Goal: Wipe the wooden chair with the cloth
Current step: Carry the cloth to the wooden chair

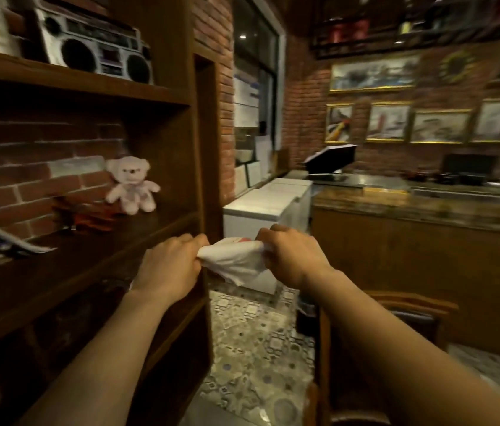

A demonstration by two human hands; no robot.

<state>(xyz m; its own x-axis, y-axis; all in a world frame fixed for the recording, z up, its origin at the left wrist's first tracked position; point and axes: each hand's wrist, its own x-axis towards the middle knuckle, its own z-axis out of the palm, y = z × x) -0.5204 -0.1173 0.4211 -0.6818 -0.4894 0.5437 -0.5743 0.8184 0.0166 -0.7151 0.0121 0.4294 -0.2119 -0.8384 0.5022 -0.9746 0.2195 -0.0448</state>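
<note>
A white cloth (236, 259) is stretched between both my hands at chest height, in mid-air over the tiled floor. My left hand (170, 264) grips its left end, fingers closed. My right hand (291, 256) pinches the right end, and a loose fold hangs below. A wooden chair (417, 305) with a dark padded back stands low at the right, partly hidden behind my right forearm. The cloth is apart from the chair.
A tall wooden shelf unit (95, 262) fills the left, holding a boombox (95, 47) and a pink teddy bear (132, 186). A white chest freezer (264, 204) stands ahead. A wooden counter (420, 241) runs along the right. Patterned floor tiles (254, 348) lie between.
</note>
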